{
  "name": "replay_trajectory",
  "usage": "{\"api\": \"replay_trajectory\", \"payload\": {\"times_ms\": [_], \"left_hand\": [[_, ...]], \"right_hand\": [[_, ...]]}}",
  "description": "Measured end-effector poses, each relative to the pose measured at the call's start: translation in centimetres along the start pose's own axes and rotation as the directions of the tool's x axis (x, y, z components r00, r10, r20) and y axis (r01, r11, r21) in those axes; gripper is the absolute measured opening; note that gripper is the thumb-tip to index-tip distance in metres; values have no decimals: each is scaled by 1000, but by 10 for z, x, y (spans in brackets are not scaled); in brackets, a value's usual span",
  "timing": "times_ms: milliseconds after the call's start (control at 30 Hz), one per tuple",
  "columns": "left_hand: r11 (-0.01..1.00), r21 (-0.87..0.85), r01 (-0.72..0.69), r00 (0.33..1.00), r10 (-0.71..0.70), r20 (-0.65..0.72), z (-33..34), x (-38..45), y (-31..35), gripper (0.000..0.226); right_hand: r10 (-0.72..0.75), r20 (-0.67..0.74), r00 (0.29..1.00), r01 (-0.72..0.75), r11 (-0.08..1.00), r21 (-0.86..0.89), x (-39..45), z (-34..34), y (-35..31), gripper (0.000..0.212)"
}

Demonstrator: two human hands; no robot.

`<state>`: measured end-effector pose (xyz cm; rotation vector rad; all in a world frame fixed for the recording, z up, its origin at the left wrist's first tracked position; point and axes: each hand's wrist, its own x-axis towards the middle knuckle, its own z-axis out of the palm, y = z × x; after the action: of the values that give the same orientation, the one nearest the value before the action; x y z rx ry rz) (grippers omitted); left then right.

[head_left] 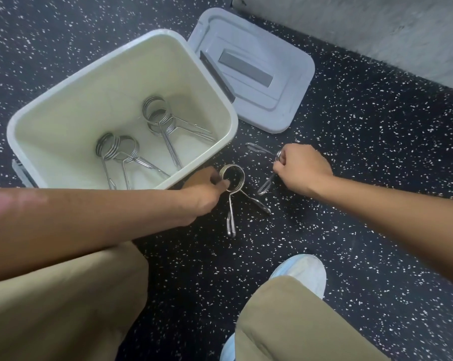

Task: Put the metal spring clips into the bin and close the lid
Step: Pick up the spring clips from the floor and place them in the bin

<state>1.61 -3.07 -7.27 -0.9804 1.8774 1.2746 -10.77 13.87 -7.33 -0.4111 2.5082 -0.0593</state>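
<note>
Where fist closes, right hand (302,166) clip's (265,185) coil hidden.

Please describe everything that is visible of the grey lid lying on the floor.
The lid is pale grey, plastic by its look, rectangular with rounded corners. It lies flat on the dark speckled floor, off the bin, just beyond its far right rim. A darker grey rectangular bar, possibly a handle, sits in a stepped recess at its middle. Which face is up cannot be told. Its near edge is hidden by the bin. Neither hand touches it.
</note>
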Motion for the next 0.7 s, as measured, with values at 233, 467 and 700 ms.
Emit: {"api": "replay_trajectory", "payload": {"times_ms": [233, 467, 700], "left_hand": [[993, -109, -45, 997, 51, 55, -2, -15, 2, 37], [973, -79, -218, 975, 221, 34, -3, -42, 4, 31], [939, -72, -337, 934, 343, 104, -10, -83, 23, 37]], "right_hand": [[24, -13, 1000, -17, 918, 396, -10, -3, 21, 21], [-59, 33, 998, 25, 773, 634, -35, -21, 16, 23], [-103, -65, 993, 119, 705, 699, -57, -42, 1, 20]]}}
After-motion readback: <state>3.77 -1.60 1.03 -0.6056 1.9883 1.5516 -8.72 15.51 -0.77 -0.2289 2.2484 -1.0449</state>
